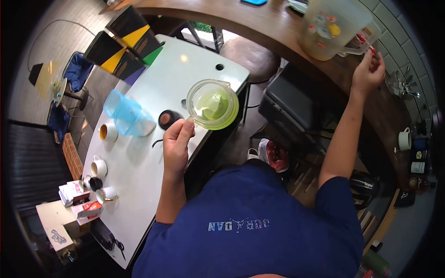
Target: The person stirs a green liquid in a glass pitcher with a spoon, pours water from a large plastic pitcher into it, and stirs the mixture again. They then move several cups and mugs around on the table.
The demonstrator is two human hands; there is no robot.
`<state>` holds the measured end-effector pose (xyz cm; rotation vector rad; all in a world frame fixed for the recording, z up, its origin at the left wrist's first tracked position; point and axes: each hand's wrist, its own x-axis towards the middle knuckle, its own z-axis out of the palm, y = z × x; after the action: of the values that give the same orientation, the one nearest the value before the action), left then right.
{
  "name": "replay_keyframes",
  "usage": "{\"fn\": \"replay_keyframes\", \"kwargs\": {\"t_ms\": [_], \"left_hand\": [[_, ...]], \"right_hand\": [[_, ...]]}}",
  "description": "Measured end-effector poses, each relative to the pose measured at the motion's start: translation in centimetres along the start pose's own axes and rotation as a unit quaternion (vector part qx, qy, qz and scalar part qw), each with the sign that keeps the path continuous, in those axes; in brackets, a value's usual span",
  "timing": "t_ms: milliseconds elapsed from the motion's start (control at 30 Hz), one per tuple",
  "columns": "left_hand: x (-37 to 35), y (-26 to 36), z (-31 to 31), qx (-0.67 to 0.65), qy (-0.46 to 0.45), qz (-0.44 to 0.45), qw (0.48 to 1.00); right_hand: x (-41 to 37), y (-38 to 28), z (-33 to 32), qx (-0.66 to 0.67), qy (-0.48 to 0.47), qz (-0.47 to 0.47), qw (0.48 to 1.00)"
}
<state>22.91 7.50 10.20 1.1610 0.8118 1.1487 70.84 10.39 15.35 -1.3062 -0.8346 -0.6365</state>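
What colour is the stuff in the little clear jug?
Yellow-green, in the jug held by the left hand; head view.

Clear cup (213, 104) (green liquid) aloft; plastic jug (333, 28) upright.

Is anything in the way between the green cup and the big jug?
Nothing visible. The left hand holds the green cup over the table edge; the right hand holds the handle of the jug on the counter. Only open air lies between, with a stool lower down.
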Motion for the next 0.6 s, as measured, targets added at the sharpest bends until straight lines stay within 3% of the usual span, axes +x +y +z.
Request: {"fn": "replay_keyframes", "kwargs": {"t_ms": [67, 100, 133, 200, 233, 300, 400, 600], "left_hand": [[1.4, -0.3, 2.0, 0.018, -0.003, 0.005, 1.0], [1.9, -0.2, 3.3, 0.023, 0.001, 0.0, 1.0], [2.5, -0.4, 4.4, 0.02, 0.002, 0.005, 1.0], [3.3, -1.5, 6.0, -0.011, 0.018, 0.003, 1.0], [3.7, -1.6, 6.7, -0.011, 0.018, 0.002, 1.0], [4.0, -1.8, 7.6, -0.008, 0.028, -0.019, 0.999], [4.6, -1.9, 8.0, 0.016, 0.025, -0.032, 0.999], [5.4, -2.0, 6.7, 0.029, 0.029, -0.021, 0.999]], "right_hand": [[3.1, 2.6, 1.4, 0.007, 0.022, -0.01, 1.0], [4.5, 3.0, 1.7, 0.079, -0.078, 0.052, 0.992], [5.3, 4.1, 2.4, 0.018, -0.077, 0.017, 0.997], [6.6, 3.0, 2.9, 0.098, -0.195, 0.106, 0.97], [6.9, 3.3, 3.2, 0.097, -0.196, 0.107, 0.97], [6.9, 3.6, 3.9, 0.221, -0.198, 0.225, 0.928], [6.3, 1.6, 4.4, 0.27, -0.149, 0.252, 0.917], [6.7, -1.2, 4.9, 0.214, -0.096, 0.298, 0.925]]}}
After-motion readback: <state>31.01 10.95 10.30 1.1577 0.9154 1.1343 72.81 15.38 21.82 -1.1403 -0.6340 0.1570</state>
